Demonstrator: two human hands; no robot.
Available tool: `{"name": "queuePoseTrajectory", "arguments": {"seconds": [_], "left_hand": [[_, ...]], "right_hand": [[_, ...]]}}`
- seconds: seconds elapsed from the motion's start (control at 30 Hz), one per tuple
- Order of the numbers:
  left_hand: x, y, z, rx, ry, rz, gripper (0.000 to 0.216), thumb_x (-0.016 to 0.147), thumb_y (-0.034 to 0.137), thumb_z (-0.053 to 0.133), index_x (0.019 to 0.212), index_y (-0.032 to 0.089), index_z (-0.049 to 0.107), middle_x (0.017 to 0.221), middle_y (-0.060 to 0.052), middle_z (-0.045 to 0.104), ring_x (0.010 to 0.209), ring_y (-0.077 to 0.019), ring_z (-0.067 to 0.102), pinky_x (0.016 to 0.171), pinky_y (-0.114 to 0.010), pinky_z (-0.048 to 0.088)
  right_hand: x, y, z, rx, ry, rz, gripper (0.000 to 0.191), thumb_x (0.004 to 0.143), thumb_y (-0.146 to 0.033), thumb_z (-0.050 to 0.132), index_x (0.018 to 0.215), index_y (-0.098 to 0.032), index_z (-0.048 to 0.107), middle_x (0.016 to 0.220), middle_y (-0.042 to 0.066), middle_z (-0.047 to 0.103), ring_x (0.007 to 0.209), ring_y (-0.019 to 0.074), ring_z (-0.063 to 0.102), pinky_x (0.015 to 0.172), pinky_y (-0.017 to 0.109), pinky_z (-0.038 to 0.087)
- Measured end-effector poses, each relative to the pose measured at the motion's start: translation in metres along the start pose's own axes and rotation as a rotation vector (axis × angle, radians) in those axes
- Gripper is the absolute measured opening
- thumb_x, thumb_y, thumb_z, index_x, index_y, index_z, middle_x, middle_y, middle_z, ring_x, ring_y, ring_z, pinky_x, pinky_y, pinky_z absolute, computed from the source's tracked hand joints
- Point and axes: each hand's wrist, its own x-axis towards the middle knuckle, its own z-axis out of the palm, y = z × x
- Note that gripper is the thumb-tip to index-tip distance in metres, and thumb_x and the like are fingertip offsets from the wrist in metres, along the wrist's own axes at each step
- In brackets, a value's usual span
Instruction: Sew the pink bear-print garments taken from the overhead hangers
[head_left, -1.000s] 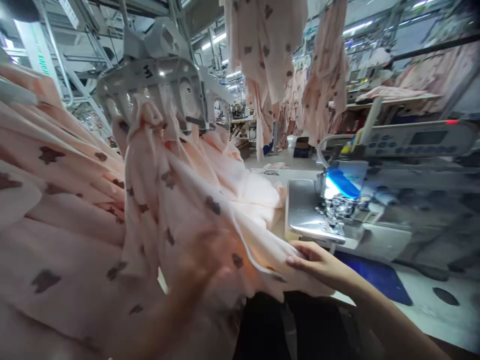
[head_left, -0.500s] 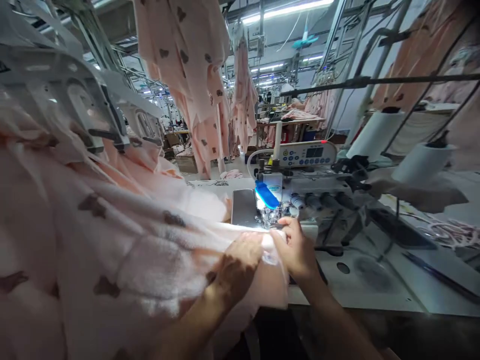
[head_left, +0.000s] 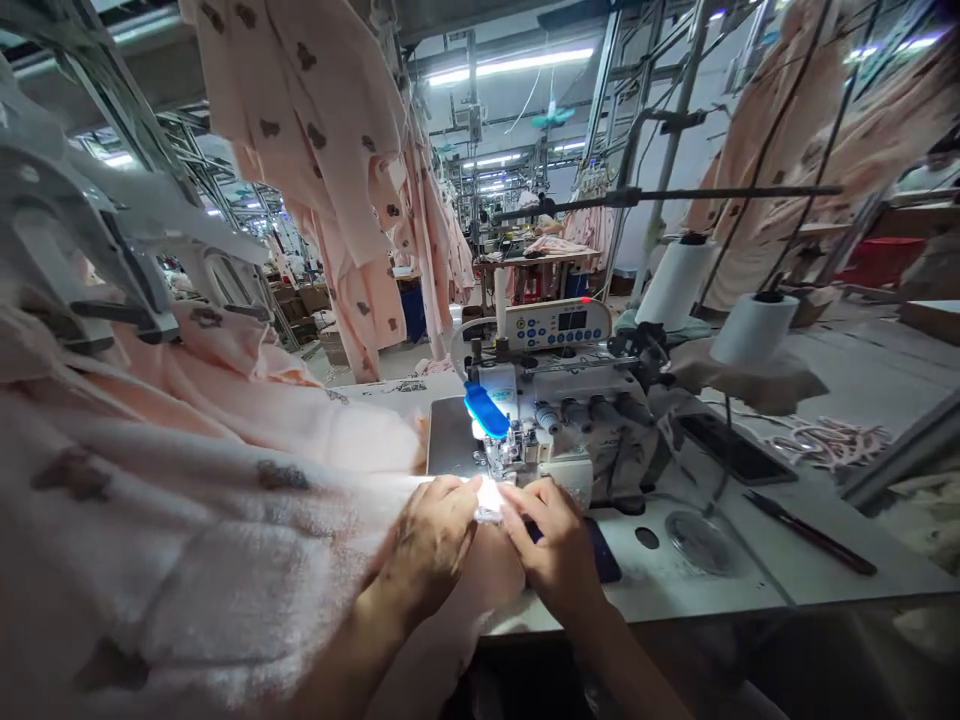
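Note:
Pink fabric [head_left: 247,560] with dark printed patches drapes from the hangers at the left across to the overlock sewing machine [head_left: 585,390]. My left hand [head_left: 439,535] is closed on the fabric's edge, just in front of the machine's needle area. Close beside it, my right hand [head_left: 551,540] pinches the same edge at a small, brightly lit white piece [head_left: 490,500], perhaps a label. A blue guard [head_left: 486,410] sits on the machine head above both hands. What lies under my fingers is hidden.
White thread cones [head_left: 754,328] stand to the right. Tweezers [head_left: 810,532], a dark phone-like slab [head_left: 735,447] and coiled pale cord [head_left: 832,440] lie on the tabletop. Pink garments [head_left: 315,130] hang behind, and grey hangers [head_left: 112,250] crowd the left.
The view has swung to the right. My right hand has drawn back a little from the needle area, and both hands now hold the edge around the white piece.

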Motion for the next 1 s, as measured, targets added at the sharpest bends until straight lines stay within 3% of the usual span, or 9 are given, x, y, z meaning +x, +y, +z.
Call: {"name": "queuePoseTrajectory", "arguments": {"seconds": [0.13, 0.27, 0.37, 0.43, 0.5, 0.67, 0.8, 0.9, 1.0], "left_hand": [[0.007, -0.005, 0.002, 0.018, 0.005, -0.072, 0.039, 0.087, 0.010, 0.038, 0.122, 0.017, 0.053, 0.098, -0.007, 0.061, 0.087, -0.0199, 0.057, 0.078, -0.036, 0.051], [0.004, 0.000, -0.006, 0.058, 0.062, 0.010, 0.032, 0.088, 0.014, 0.038, 0.115, 0.018, 0.055, 0.100, -0.007, 0.062, 0.090, -0.0200, 0.059, 0.078, -0.033, 0.051], [-0.008, 0.007, -0.015, 0.170, 0.137, 0.102, 0.019, 0.090, 0.017, 0.041, 0.089, 0.021, 0.059, 0.087, -0.003, 0.063, 0.084, -0.0196, 0.058, 0.073, -0.033, 0.047], [-0.017, 0.011, -0.020, 0.282, 0.182, 0.071, 0.021, 0.090, 0.019, 0.042, 0.074, 0.020, 0.055, 0.071, -0.001, 0.058, 0.071, -0.0194, 0.055, 0.066, -0.032, 0.043], [-0.021, 0.013, -0.023, 0.304, 0.172, 0.004, 0.024, 0.091, 0.026, 0.043, 0.070, 0.021, 0.052, 0.065, 0.000, 0.055, 0.063, -0.0182, 0.054, 0.060, -0.030, 0.039], [-0.002, 0.012, -0.019, 0.168, 0.076, -0.173, 0.027, 0.095, 0.030, 0.035, 0.076, 0.021, 0.052, 0.065, 0.001, 0.059, 0.061, -0.0142, 0.058, 0.054, -0.025, 0.032], [0.029, 0.003, -0.009, 0.148, -0.090, -0.265, 0.030, 0.095, 0.034, 0.034, 0.073, 0.020, 0.048, 0.066, 0.001, 0.060, 0.059, -0.0138, 0.057, 0.050, -0.026, 0.026], [0.040, -0.004, -0.003, 0.153, -0.188, -0.282, 0.026, 0.094, 0.034, 0.038, 0.075, 0.021, 0.048, 0.069, 0.001, 0.062, 0.058, -0.0145, 0.057, 0.049, -0.027, 0.024], [0.038, -0.006, -0.003, 0.190, -0.281, -0.255, 0.025, 0.095, 0.033, 0.034, 0.079, 0.021, 0.049, 0.073, -0.001, 0.064, 0.063, -0.0166, 0.059, 0.050, -0.028, 0.025]], "right_hand": [[0.003, 0.001, 0.003, -0.021, 0.066, 0.115, 0.028, 0.092, -0.035, 0.046, 0.106, -0.019, 0.064, 0.082, 0.007, 0.056, 0.080, 0.0234, 0.053, 0.074, 0.037, 0.043], [-0.011, -0.008, 0.004, 0.428, 0.101, 0.061, 0.053, 0.084, -0.062, 0.048, 0.121, -0.023, 0.052, 0.102, 0.009, 0.058, 0.093, 0.0251, 0.056, 0.083, 0.036, 0.045], [-0.031, -0.016, 0.013, 0.747, -0.133, 0.186, 0.058, 0.076, -0.069, 0.054, 0.106, -0.019, 0.058, 0.086, 0.005, 0.060, 0.079, 0.0215, 0.056, 0.071, 0.028, 0.045], [-0.043, -0.021, 0.017, 0.850, -0.289, 0.360, 0.052, 0.079, -0.067, 0.050, 0.080, -0.016, 0.060, 0.066, 0.000, 0.051, 0.064, 0.0153, 0.048, 0.057, 0.023, 0.039], [-0.048, -0.026, 0.016, 0.912, -0.340, 0.508, 0.054, 0.082, -0.066, 0.047, 0.069, -0.015, 0.055, 0.062, -0.001, 0.044, 0.060, 0.0127, 0.041, 0.053, 0.021, 0.033], [-0.032, -0.031, 0.002, 0.820, -0.267, 0.533, 0.044, 0.086, -0.057, 0.045, 0.077, -0.015, 0.057, 0.071, 0.002, 0.052, 0.067, 0.0161, 0.047, 0.058, 0.024, 0.036], [-0.011, -0.020, 0.005, 0.585, -0.151, 0.579, 0.033, 0.086, -0.048, 0.047, 0.096, -0.017, 0.052, 0.054, -0.003, 0.049, 0.049, 0.0131, 0.041, 0.047, 0.023, 0.028], [-0.010, -0.012, 0.013, 0.578, -0.136, 0.633, 0.031, 0.083, -0.044, 0.052, 0.099, -0.019, 0.043, 0.045, -0.008, 0.043, 0.041, 0.0109, 0.033, 0.042, 0.022, 0.022], [-0.020, -0.012, 0.014, 0.627, -0.150, 0.613, 0.029, 0.085, -0.042, 0.050, 0.101, -0.020, 0.041, 0.047, -0.007, 0.047, 0.040, 0.0104, 0.036, 0.041, 0.021, 0.024]]}}
